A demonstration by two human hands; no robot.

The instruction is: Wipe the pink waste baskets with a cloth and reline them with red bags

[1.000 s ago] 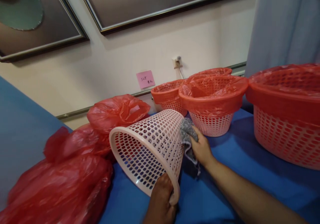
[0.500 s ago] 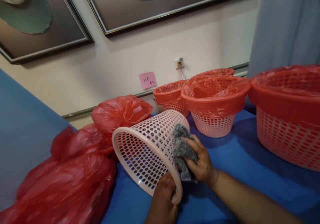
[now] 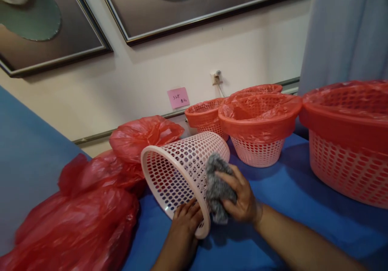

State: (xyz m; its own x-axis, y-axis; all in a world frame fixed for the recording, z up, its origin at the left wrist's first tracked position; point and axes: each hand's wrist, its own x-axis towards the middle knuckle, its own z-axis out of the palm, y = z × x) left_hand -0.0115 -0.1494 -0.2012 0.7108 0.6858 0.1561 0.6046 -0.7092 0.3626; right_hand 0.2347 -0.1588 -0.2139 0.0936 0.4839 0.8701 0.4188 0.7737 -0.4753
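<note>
Blue tablecloth (image 3: 287, 198) is covering the table, and a pale mesh basket (image 3: 178, 166) is lying on its side near the middle. The right hand (image 3: 241, 200) is clutching a grey rag (image 3: 216, 184) and pressing it against the basket's wall. The left hand (image 3: 185, 219) is clasping the near rim. Red bags (image 3: 91, 214) are lying heaped at the left, and lined baskets (image 3: 259, 127) are standing at the far right.

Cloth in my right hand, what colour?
Mottled grey; the right hand presses the cloth on the basket. Head view shows it best.
</note>
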